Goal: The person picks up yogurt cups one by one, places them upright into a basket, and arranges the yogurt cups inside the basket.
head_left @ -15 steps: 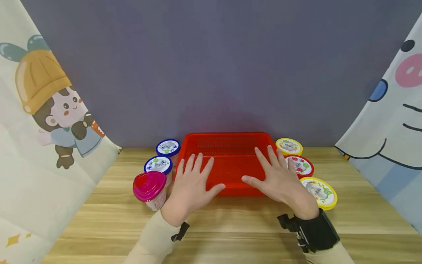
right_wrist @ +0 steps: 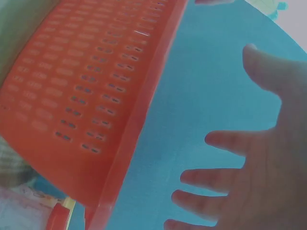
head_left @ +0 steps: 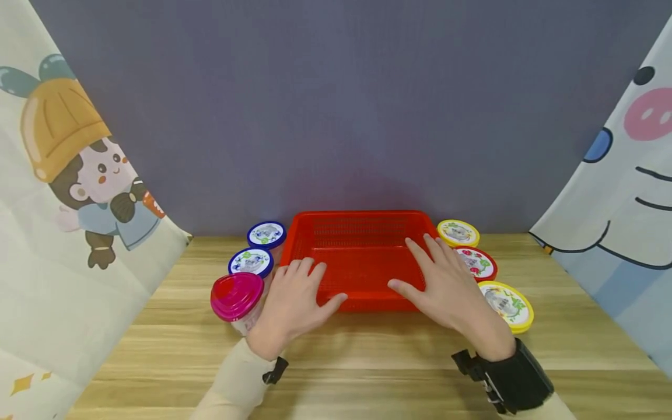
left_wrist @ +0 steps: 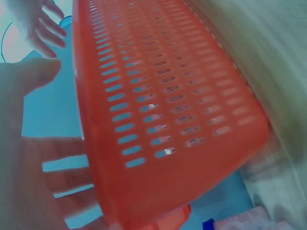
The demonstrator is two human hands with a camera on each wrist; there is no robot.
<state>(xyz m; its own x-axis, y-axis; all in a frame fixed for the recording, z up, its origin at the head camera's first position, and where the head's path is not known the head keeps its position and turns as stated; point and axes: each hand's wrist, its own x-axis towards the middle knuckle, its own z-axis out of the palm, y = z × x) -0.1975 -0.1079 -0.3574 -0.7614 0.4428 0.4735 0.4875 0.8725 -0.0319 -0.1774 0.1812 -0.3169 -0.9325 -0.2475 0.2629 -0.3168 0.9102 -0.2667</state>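
A red plastic basket (head_left: 362,273) with slotted walls stands against the back cloth. My left hand (head_left: 294,303) hovers at its front left corner, fingers apart and slightly bent, holding nothing. In the left wrist view those fingers (left_wrist: 67,182) lie close by the rim; whether they touch it I cannot tell. Over the basket's right side is my right hand (head_left: 454,291), fingers spread and nearly straight. The right wrist view shows that hand (right_wrist: 259,167) apart from the rim, with nothing in it.
Left of the basket stand two blue-lidded tubs (head_left: 251,262) and a tub with a pink heart-shaped lid (head_left: 237,296). Two yellow-lidded tubs (head_left: 506,306) and a red-lidded tub (head_left: 478,263) line the right side. Printed cloths (head_left: 625,233) flank the wooden table (head_left: 367,373).
My left hand has drawn back slightly toward me and left, its fingers more bent. The right hand has shifted a little toward me and right. Basket and tubs stay put.
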